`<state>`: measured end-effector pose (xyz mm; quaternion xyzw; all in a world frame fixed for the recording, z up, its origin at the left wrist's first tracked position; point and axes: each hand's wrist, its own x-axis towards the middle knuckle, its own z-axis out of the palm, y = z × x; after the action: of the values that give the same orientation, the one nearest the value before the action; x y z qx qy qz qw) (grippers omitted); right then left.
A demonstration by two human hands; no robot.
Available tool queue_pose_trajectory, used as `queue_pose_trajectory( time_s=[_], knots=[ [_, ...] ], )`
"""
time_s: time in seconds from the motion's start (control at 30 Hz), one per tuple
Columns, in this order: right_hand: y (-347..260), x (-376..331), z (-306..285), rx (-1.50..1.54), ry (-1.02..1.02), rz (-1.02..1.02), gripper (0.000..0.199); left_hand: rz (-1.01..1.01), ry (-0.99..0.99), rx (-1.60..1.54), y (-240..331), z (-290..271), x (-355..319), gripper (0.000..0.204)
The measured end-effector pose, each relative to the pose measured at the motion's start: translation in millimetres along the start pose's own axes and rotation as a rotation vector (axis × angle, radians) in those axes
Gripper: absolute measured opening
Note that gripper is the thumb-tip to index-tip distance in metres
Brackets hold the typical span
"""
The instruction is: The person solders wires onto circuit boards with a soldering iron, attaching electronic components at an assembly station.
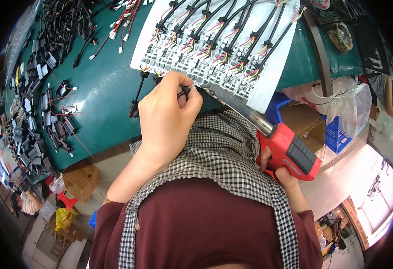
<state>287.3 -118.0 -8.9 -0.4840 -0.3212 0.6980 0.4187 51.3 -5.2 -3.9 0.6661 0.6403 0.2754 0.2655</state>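
Along the left rim of the green counter (102, 103), heaps of small black parts and loose red-and-black leads (39, 116) are spread, well apart from the work. Near the counter's front edge the left hand (167, 119) is closed in a pinch grip on a thin black cable (181, 92), whose coloured wire ends are held against the lower edge of a white board (214, 49) on which rows of like cables are already seated. To the right, the right hand (282, 172) is wrapped fully round the red-and-black handle of a soldering gun (290, 150), its long metal barrel reaching up and left so that the tip sits just beside the pinched wire ends. The step in hand is judged to be the joining of this cable's wires to the board's front row; several rows above appear finished. For the next move, the tip would need to be set on the joint while the cable is held dead still, and the neighbouring wires kept off the hot barrel. Little room is left: the board overhangs the counter's front edge, the checked apron (214, 148) lies close beneath both hands, and boxes and a plastic bag (340, 103) crowd the lower right. Open counter lies only to the left of the board.
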Motion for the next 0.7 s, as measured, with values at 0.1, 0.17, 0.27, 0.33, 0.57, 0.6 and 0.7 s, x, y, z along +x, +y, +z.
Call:
queue_pose_trajectory(
  time_s=[0.1, 0.17, 0.27, 0.33, 0.57, 0.6, 0.7],
  knots=[
    [0, 3, 4, 0.003, 0.042, -0.018, 0.084, -0.011, 0.008, -0.019, 0, 1, 0, 0.012],
    [0, 4, 4, -0.014, 0.036, -0.017, 0.083, -0.010, 0.016, -0.023, 1, 1, 0, 0.012],
    [3, 6, 4, -0.055, 0.024, -0.005, 0.082, -0.037, -0.004, -0.013, 3, -2, 1, 0.011],
    [4, 8, 3, -0.076, 0.017, 0.003, 0.081, -0.044, -0.017, -0.028, 3, -2, 2, 0.009],
    [23, -1, -15, -0.598, -0.032, -0.111, 0.079, -0.057, -0.056, 0.006, 6, -6, 5, 0.011],
    [19, 0, -11, -0.527, -0.024, -0.126, 0.079, -0.060, -0.063, 0.015, 7, -6, 6, 0.011],
    [4, 1, -2, -0.275, -0.005, -0.038, 0.080, -0.054, -0.070, 0.032, 7, -7, 6, 0.011]
  ],
)
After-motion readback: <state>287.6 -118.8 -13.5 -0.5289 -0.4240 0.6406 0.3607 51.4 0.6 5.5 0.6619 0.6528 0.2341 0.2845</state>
